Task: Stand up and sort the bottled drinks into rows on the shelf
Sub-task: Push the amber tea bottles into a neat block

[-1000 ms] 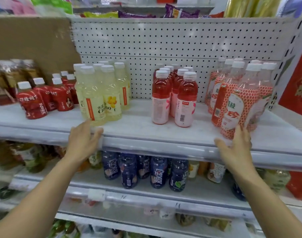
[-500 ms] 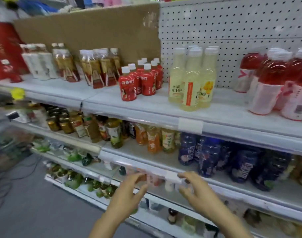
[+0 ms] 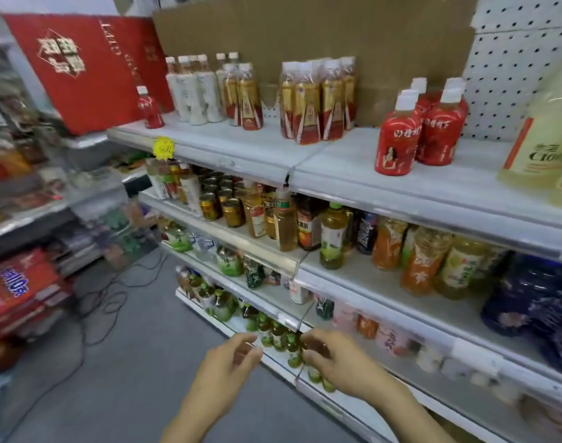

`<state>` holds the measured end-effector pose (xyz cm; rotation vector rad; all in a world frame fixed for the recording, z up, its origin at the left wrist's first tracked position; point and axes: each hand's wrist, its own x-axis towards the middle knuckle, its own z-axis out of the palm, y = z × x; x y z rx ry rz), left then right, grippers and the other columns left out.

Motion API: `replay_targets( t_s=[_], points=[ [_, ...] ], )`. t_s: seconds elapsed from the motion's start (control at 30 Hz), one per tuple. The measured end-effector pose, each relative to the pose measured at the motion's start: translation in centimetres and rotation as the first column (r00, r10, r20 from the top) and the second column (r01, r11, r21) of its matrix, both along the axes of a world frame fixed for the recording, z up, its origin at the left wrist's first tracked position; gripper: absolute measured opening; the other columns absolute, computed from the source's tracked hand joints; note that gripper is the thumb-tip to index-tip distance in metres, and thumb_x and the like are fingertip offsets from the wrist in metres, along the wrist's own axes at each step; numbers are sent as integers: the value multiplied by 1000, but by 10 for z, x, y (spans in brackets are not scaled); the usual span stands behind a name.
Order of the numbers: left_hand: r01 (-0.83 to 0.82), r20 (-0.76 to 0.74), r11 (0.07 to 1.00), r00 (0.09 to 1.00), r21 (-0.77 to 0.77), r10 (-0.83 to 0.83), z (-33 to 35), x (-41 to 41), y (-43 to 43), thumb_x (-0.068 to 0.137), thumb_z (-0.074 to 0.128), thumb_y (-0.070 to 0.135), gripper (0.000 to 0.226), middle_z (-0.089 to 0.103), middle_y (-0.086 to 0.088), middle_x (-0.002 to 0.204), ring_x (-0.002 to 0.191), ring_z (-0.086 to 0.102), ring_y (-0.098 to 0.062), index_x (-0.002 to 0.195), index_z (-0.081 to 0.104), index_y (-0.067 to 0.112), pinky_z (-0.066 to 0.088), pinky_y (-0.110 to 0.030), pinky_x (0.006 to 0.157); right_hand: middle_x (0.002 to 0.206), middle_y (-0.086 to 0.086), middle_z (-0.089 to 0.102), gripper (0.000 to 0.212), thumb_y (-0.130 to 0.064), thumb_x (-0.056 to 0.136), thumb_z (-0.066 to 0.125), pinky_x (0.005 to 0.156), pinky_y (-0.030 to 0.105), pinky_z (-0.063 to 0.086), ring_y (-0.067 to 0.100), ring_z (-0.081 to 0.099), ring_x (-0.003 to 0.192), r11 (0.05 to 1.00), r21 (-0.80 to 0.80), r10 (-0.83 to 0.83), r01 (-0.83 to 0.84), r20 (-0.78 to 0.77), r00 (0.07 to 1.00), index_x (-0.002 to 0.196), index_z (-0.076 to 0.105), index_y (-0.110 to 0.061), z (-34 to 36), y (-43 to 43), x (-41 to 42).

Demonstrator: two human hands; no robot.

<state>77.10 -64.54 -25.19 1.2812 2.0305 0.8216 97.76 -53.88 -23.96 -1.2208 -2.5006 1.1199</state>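
1. The left hand (image 3: 230, 362) was at 6 o'clock in the head view, low in front of the bottom shelves. Its fingers were loosely bent and released, holding nothing.
2. The right hand (image 3: 335, 364) was just beside it, toward 5 o'clock. It was relaxed too, with the thumb and fingers lightly curved and nothing in its grasp. Its fingertips overlapped the blurred green-capped bottles (image 3: 278, 337) behind them.
3. The two hands were near each other but apart.
4. The bottled drinks stood upright on the top shelf (image 3: 337, 161), well above both hands.
5. Squat red bottles (image 3: 398, 139) made a short row at 2 o'clock.
6. Pale yellow bottles (image 3: 542, 139) were at 3 o'clock, cut off by the frame edge.
7. Amber tea bottles (image 3: 308, 103) were clustered at 12 o'clock, with a second amber group (image 3: 244, 97) just to their 9 o'clock side.
8. White bottles (image 3: 193, 94) stood at 11 o'clock.
9. A lone red bottle (image 3: 150, 110) stood apart from the others at 10 o'clock, beside a red gift box (image 3: 81, 68).
10. Brown cardboard (image 3: 305, 36) backed the shelf at 12 o'clock, and white pegboard (image 3: 513, 75) backed it at 2 o'clock.
11. Black cables (image 3: 113, 298) trailed across the grey floor at 8 o'clock.
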Motion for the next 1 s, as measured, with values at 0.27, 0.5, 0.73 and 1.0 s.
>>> replay_targets(
  t_s=[0.27, 0.5, 0.73, 1.0],
  points=[
    [15, -129, 977, 992, 214, 13, 56, -95, 98, 98, 56, 39, 15, 69, 13, 76, 72, 66, -3, 85, 64, 37, 53, -25, 70, 100, -13, 68, 23, -35, 97, 55, 81, 27, 53, 2, 62, 86, 990, 142, 22, -7, -106, 994, 115, 66, -30, 37, 90, -113],
    [121, -217, 950, 974, 287, -59, 125, -176, 202, 99, 55, 34, 14, 68, 10, 84, 78, 66, -7, 92, 66, 29, 51, -26, 71, 96, -9, 67, 18, -29, 97, 57, 83, 37, 57, 5, 63, 83, 977, 201, 121, -78, -215, 969, 111, 68, -23, 87, 172, -214],
    [101, -95, 872, 993, 479, -63, 181, -252, 282, 99, 59, 24, 12, 74, -2, 84, 73, 72, -18, 98, 69, 18, 59, -38, 74, 79, -3, 71, 16, -18, 96, 58, 74, 39, 59, 13, 68, 70, 977, 214, 95, 8, -468, 879, 104, 72, -15, 159, 229, -283],
    [161, -7, 845, 983, 509, -184, 215, -332, 394, 99, 58, 24, 11, 70, -6, 97, 78, 70, -17, 105, 65, 18, 57, -36, 71, 95, 3, 70, 17, -17, 98, 57, 62, 26, 59, 13, 69, 79, 955, 191, -88, 227, -549, 831, 109, 69, -15, 220, 320, -339]
  ],
)
